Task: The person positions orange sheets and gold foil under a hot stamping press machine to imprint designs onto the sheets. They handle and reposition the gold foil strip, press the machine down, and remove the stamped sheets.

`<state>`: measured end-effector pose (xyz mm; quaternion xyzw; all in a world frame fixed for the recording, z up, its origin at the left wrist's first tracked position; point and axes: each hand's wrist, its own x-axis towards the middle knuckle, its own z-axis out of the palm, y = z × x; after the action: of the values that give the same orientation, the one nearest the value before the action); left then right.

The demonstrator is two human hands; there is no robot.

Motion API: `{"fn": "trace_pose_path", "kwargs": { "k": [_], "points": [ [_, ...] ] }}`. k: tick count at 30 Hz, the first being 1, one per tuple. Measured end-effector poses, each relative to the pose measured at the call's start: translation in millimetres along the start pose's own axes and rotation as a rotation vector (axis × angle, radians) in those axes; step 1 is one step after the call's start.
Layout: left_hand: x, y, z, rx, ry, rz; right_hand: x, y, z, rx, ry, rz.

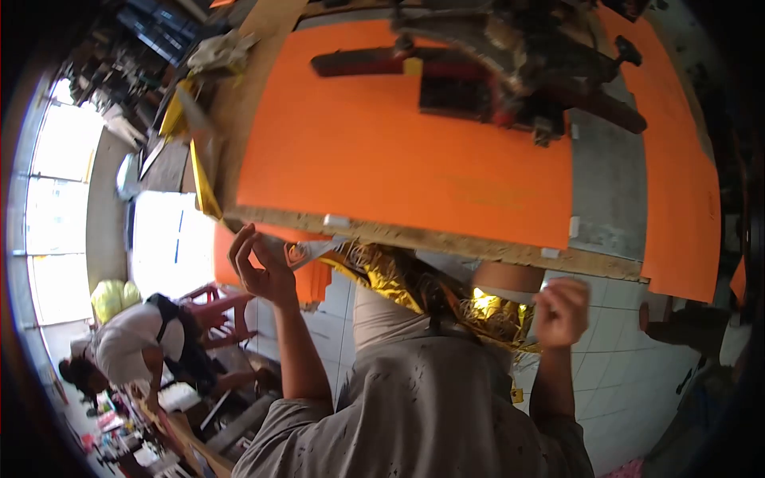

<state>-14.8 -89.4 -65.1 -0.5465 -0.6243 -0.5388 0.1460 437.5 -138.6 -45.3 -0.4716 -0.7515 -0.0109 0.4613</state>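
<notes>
Below the table's front edge, a strip of shiny gold foil (pixel 390 283) with white cut-out patterns stretches across my lap. My left hand (pixel 261 267) is raised at the foil's left end, fingers bent against the thumb, with the pale patterned end beside it. At the right, my right hand (pixel 561 311) is curled and slightly blurred, next to the foil's bright right part; what its fingers hold is too unclear to name. A large orange sheet (pixel 398 159) lies flat on the wooden table (pixel 446 239) in front of me.
A dark metal press-like machine (pixel 518 64) stands on the far part of the orange sheet. Another orange sheet (pixel 677 175) lies at the right, beside a grey strip (pixel 607 183). At lower left a person (pixel 131 342) bends over a cluttered bench, near a red stool (pixel 227 315).
</notes>
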Motion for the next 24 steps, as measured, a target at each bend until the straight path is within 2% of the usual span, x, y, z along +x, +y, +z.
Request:
{"fn": "trace_pose_path", "kwargs": {
  "k": [1, 3, 5, 6, 8, 9, 11, 12, 14, 16, 18, 19, 21, 23, 24],
  "points": [
    [-6.1, -1.9, -8.1, 0.132, 0.056, -0.004, -5.9, -17.3, 8.9, 0.087, -0.139, -0.004],
    [-38.2, -36.3, -19.3, 0.171, 0.125, -0.322, -22.5, -33.6, 43.5, 0.255, -0.389, 0.016],
    [-65.2, -61.5, -20.1, 0.092, 0.121, -0.652, -20.8, -43.8, 77.0, 0.347, -0.653, 0.149],
    [-77.8, -69.1, -15.2, 0.082, 0.099, -0.68, -32.5, -39.4, 92.7, 0.338, -0.689, 0.16],
    [-103.0, -111.5, -9.6, -0.204, 0.067, -0.848, -63.1, -24.1, 134.8, 0.322, -0.758, 0.178],
    [-107.8, -125.8, -11.9, -0.33, 0.02, -0.942, -69.0, -14.6, 154.9, 0.371, -0.809, 0.272],
    [-104.6, -133.3, -29.7, -0.549, -0.223, -1.142, -88.5, 6.2, 195.9, 0.409, -0.888, 0.452],
    [-97.7, -128.1, -41.0, -0.516, -0.211, -1.101, -67.0, 0.1, 193.4, 0.392, -1.077, 0.717],
    [-64.0, -100.2, -64.6, -0.457, -0.186, -1.016, -64.1, 9.0, 193.1, 0.371, -1.171, 0.66],
    [-41.5, -98.1, -102.0, -0.425, -0.247, -1.038, -61.4, 12.5, 166.9, 0.614, -1.13, 0.628],
    [-10.1, -52.7, -125.6, -0.316, -0.304, -0.825, -31.9, -8.1, 115.8, 0.812, -1.051, 0.629],
    [2.4, -33.8, -135.8, -0.297, -0.307, -0.844, -24.2, -12.6, 87.5, 0.89, -0.983, 0.572],
    [22.8, 9.8, -147.1, -0.232, -0.306, -0.83, -7.9, -15.6, 27.8, 0.812, -1.017, 0.442],
    [29.6, 35.5, -162.8, -0.264, -0.466, -0.774, 1.2, -17.2, -31.0, 0.701, -1.024, 0.557],
    [28.7, 38.1, -158.4, -0.39, -0.518, -0.705, -5.3, -15.7, -58.5, 0.716, -0.953, 0.654]
  ]
}}
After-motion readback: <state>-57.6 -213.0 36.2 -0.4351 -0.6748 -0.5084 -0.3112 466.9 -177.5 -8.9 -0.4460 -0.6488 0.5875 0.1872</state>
